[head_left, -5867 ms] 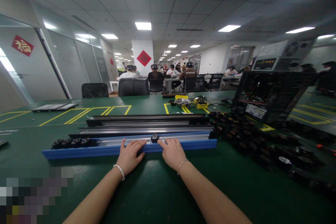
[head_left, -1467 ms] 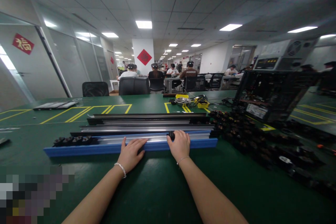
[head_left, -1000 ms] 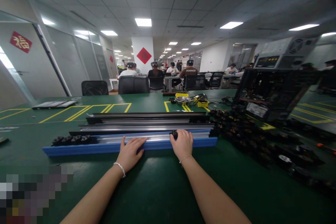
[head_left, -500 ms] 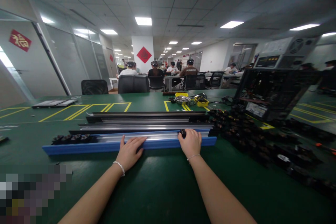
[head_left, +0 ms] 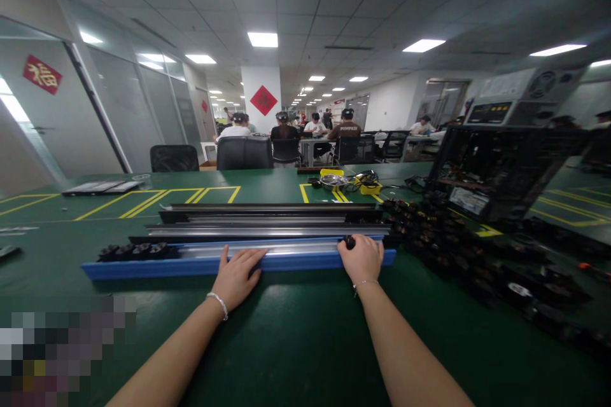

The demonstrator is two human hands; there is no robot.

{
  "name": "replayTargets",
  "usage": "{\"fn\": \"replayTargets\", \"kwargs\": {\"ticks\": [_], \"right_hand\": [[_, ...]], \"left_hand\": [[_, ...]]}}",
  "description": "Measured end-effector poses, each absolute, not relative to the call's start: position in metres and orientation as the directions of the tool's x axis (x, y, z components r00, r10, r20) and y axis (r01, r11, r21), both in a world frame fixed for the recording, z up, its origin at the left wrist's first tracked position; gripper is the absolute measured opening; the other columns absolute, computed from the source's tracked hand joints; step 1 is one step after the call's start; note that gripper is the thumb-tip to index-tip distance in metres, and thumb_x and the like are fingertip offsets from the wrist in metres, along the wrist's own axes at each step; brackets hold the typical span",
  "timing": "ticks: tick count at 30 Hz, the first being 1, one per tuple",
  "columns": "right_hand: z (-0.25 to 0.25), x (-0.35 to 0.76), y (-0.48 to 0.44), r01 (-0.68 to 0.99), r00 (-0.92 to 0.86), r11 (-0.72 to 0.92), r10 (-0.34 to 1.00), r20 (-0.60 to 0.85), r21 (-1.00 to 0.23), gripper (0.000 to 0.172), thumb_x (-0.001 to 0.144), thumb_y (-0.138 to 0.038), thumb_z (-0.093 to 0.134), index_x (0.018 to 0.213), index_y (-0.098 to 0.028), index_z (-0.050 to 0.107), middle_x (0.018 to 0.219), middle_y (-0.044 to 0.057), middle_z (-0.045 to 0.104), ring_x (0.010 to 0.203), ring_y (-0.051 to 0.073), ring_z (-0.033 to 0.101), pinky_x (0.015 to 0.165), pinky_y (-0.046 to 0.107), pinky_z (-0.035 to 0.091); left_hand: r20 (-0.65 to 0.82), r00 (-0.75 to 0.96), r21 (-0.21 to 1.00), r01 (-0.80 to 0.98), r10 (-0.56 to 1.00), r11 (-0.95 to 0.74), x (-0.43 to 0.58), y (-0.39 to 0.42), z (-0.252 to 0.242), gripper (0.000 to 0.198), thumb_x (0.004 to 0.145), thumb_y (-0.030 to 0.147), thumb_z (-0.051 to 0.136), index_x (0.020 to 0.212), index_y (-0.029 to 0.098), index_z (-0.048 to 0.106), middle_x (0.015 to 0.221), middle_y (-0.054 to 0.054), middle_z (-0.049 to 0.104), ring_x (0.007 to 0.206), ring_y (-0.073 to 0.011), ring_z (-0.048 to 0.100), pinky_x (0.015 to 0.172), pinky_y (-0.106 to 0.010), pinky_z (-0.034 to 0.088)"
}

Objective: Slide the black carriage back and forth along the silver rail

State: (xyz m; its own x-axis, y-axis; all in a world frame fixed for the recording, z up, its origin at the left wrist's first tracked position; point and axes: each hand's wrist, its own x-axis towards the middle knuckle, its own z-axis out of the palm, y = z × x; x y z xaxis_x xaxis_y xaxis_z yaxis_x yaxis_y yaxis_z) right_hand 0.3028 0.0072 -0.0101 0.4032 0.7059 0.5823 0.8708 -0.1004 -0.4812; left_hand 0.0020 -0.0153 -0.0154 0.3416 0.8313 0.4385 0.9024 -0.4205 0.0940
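A long blue channel rail [head_left: 296, 262] with a silvery inner track lies across the green table. Several black parts with round tops [head_left: 138, 250] sit in a row at its left end. My left hand [head_left: 237, 276] rests on the rail's middle with fingers stretched out, holding nothing. Near the right end, my right hand [head_left: 361, 259] is closed around a small black part [head_left: 350, 241], mostly hidden by the fingers, at the track. Dark rails [head_left: 267, 229] lie parallel just behind the blue one.
To the right spreads a pile of black parts [head_left: 458, 248]. Behind it stands an open computer case [head_left: 477, 172] with a power supply on top. A metal bowl [head_left: 334, 182] and cables [head_left: 365, 179] lie at the back. A flat panel [head_left: 102, 187] lies far left. People sit beyond.
My right hand has slid to the right along the blue rail with the small black part. My left hand stays in place on the rail.
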Motion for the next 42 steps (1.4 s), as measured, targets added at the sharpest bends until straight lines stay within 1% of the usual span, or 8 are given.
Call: {"fn": "replayTargets", "kwargs": {"ticks": [6, 15, 17, 21, 23, 29, 36, 42], "right_hand": [[-0.011, 0.307, 0.008, 0.862, 0.427, -0.124, 0.700, 0.573, -0.491, 0.024, 0.069, -0.036, 0.046, 0.075, -0.018, 0.061, 0.086, 0.008, 0.065, 0.092, 0.023, 0.050, 0.099, 0.046, 0.016], [-0.011, 0.313, 0.008, 0.851, 0.464, -0.171, 0.687, 0.559, -0.497, 0.026, 0.070, -0.036, 0.044, 0.076, -0.018, 0.062, 0.086, 0.008, 0.064, 0.091, 0.024, 0.049, 0.100, 0.050, 0.013], [-0.011, 0.315, 0.007, 0.851, 0.467, -0.172, 0.680, 0.564, -0.497, 0.026, 0.069, -0.036, 0.044, 0.078, -0.018, 0.062, 0.090, 0.008, 0.064, 0.092, 0.024, 0.049, 0.100, 0.050, 0.014], [-0.014, 0.318, 0.008, 0.836, 0.496, -0.176, 0.645, 0.581, -0.519, 0.028, 0.069, -0.034, 0.044, 0.083, -0.018, 0.063, 0.107, 0.010, 0.060, 0.098, 0.025, 0.049, 0.101, 0.050, 0.013], [-0.015, 0.319, 0.008, 0.830, 0.510, -0.184, 0.634, 0.581, -0.527, 0.028, 0.069, -0.034, 0.045, 0.083, -0.018, 0.063, 0.111, 0.009, 0.059, 0.099, 0.025, 0.049, 0.102, 0.049, 0.013], [-0.015, 0.323, 0.008, 0.826, 0.511, -0.183, 0.642, 0.571, -0.533, 0.029, 0.070, -0.035, 0.044, 0.085, -0.018, 0.062, 0.105, 0.009, 0.061, 0.098, 0.025, 0.048, 0.102, 0.050, 0.012], [-0.013, 0.327, 0.007, 0.819, 0.534, -0.222, 0.633, 0.561, -0.530, 0.030, 0.070, -0.036, 0.044, 0.085, -0.018, 0.062, 0.099, 0.009, 0.063, 0.094, 0.025, 0.050, 0.101, 0.049, 0.014], [-0.015, 0.335, 0.009, 0.820, 0.536, -0.214, 0.611, 0.583, -0.530, 0.031, 0.069, -0.033, 0.044, 0.087, -0.017, 0.063, 0.106, 0.010, 0.061, 0.096, 0.025, 0.050, 0.098, 0.044, 0.021]], "left_hand": [[0.438, 0.295, 0.121, 0.917, 0.849, -0.381, -0.003, -0.016, -0.012, 0.035, 0.087, 0.032, 0.038, 0.120, 0.034, 0.050, 0.116, 0.000, 0.062, 0.109, -0.0179, 0.052, 0.107, -0.056, 0.003], [0.440, 0.283, 0.124, 0.921, 0.852, -0.370, -0.004, -0.016, -0.012, 0.033, 0.087, 0.033, 0.038, 0.118, 0.033, 0.052, 0.114, -0.001, 0.063, 0.108, -0.0186, 0.053, 0.106, -0.056, 0.006], [0.442, 0.282, 0.124, 0.921, 0.851, -0.369, -0.004, -0.016, -0.012, 0.034, 0.087, 0.034, 0.038, 0.118, 0.033, 0.051, 0.114, -0.002, 0.062, 0.108, -0.0186, 0.053, 0.106, -0.055, 0.006], [0.442, 0.277, 0.123, 0.924, 0.853, -0.363, -0.003, -0.017, -0.011, 0.033, 0.087, 0.034, 0.038, 0.118, 0.032, 0.051, 0.114, -0.001, 0.063, 0.108, -0.0186, 0.053, 0.106, -0.055, 0.006], [0.439, 0.276, 0.124, 0.924, 0.855, -0.362, -0.003, -0.017, -0.011, 0.033, 0.087, 0.034, 0.038, 0.117, 0.032, 0.052, 0.114, -0.001, 0.063, 0.108, -0.0187, 0.053, 0.106, -0.055, 0.006], [0.445, 0.284, 0.121, 0.921, 0.849, -0.371, -0.005, -0.016, -0.012, 0.033, 0.088, 0.034, 0.037, 0.117, 0.033, 0.052, 0.113, -0.001, 0.063, 0.108, -0.0184, 0.053, 0.106, -0.055, 0.006], [0.447, 0.287, 0.113, 0.921, 0.847, -0.372, -0.006, -0.015, -0.014, 0.033, 0.087, 0.035, 0.038, 0.117, 0.033, 0.052, 0.114, -0.001, 0.063, 0.108, -0.0187, 0.053, 0.107, -0.055, 0.006], [0.450, 0.284, 0.122, 0.920, 0.847, -0.374, -0.006, -0.015, -0.014, 0.033, 0.087, 0.035, 0.037, 0.117, 0.033, 0.052, 0.114, -0.002, 0.063, 0.108, -0.0183, 0.053, 0.107, -0.055, 0.006]]}}
